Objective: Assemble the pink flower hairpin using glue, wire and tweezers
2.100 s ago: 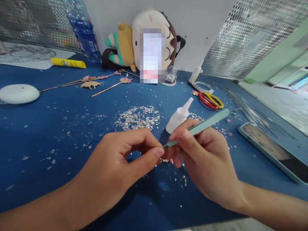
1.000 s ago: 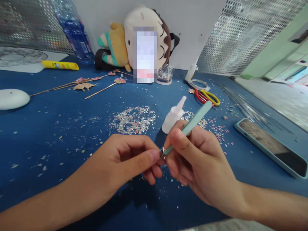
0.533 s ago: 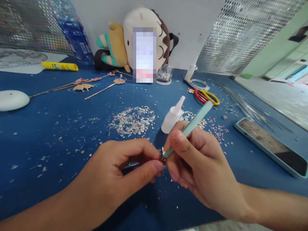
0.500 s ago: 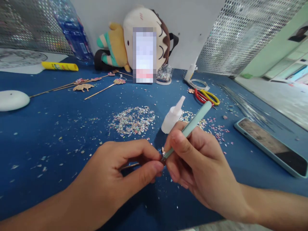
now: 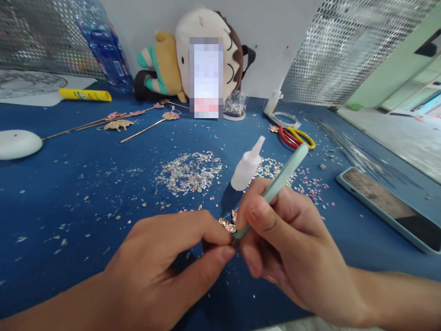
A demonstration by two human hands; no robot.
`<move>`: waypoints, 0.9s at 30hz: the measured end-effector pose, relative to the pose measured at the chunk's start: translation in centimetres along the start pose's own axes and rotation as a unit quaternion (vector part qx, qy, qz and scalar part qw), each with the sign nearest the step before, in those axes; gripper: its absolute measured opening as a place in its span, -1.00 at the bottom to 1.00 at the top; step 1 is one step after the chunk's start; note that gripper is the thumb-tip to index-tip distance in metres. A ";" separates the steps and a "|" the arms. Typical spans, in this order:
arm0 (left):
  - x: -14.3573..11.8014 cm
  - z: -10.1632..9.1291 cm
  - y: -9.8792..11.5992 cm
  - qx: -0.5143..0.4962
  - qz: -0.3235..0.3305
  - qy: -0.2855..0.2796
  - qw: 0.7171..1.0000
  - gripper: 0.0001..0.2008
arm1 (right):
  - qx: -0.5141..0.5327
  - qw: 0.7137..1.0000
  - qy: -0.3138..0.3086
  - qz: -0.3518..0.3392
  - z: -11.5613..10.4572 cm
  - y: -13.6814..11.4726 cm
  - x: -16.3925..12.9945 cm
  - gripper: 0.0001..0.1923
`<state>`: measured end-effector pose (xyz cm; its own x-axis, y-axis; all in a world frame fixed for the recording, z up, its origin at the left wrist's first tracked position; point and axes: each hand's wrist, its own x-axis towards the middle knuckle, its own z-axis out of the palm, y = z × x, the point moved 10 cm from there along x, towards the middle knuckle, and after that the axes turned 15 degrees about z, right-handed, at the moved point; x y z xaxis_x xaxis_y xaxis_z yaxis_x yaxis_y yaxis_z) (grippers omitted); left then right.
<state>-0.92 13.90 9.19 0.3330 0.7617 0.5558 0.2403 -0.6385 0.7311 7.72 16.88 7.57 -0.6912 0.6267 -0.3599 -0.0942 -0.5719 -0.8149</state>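
Note:
My left hand (image 5: 179, 262) is closed in a pinch on a gold hairpin, whose petal-shaped metal ornament (image 5: 227, 225) shows just above the fingertips. My fingers hide the rest of it. My right hand (image 5: 289, 243) grips a slim mint-green tool (image 5: 285, 174) like a pen, tilted, its lower end down at the left fingertips. The tip is hidden, so I cannot tell its exact kind. Just beyond the right hand stands a white glue bottle (image 5: 245, 170) with a narrow nozzle. A pile of shiny shell-like flakes (image 5: 191, 172) lies beyond my left hand.
On the blue table (image 5: 86, 193) lie a phone (image 5: 389, 207) at right, red-and-yellow-handled pliers or scissors (image 5: 296, 138), finished-looking hairpins (image 5: 144, 130), a yellow glue stick (image 5: 85, 94) and a white mouse-like object (image 5: 20, 144). A blurred upright screen (image 5: 206, 78) leans before a plush doll (image 5: 165, 64).
Both hands have shifted slightly, with the left tilting lower. More of the gold ornament shows above my left fingertips. The green tool stands a little steeper.

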 end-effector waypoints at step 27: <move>0.2 -2.1 -1.1 -0.029 -0.151 0.157 0.976 -0.77 | -0.071 0.958 0.164 -0.226 -3.8 -7.1 -3.0 -0.70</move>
<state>-3.01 14.99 9.33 -0.0426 0.9162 0.3985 0.2295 -0.3793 0.8964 13.16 21.06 12.73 -0.3387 0.9390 -0.0602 -0.2164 -0.1400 -0.9662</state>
